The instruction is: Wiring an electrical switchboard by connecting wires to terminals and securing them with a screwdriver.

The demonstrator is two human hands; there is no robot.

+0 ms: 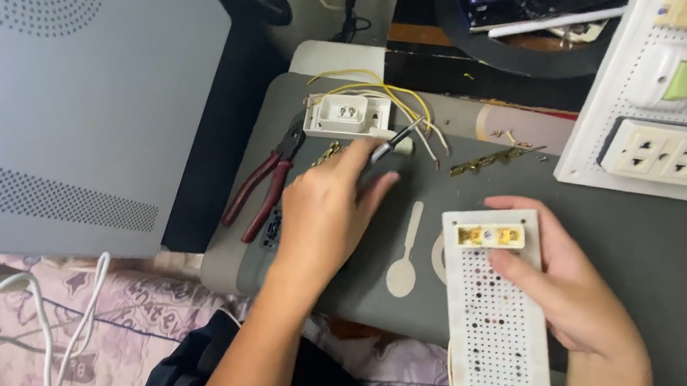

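Perforated board [502,329] lengthwise toward the person in right hand's [582,295] grip — left hand [328,209] seemingly pinching screwdriver [392,145].

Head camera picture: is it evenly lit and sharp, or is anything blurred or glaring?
Head view: soft, even light, no harsh glare; the left hand casts only a faint shadow on the grey mat; the right hand and perforated white board look fairly sharp; the screwdriver by the left fingertips is slightly smeared; edges bend a little from the wide lens.

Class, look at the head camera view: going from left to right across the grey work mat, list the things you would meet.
Red-handled pliers → left hand on a black-tipped screwdriver → pale spoon-shaped print on the mat → white perforated board with a yellow socket insert → right hand holding that board.
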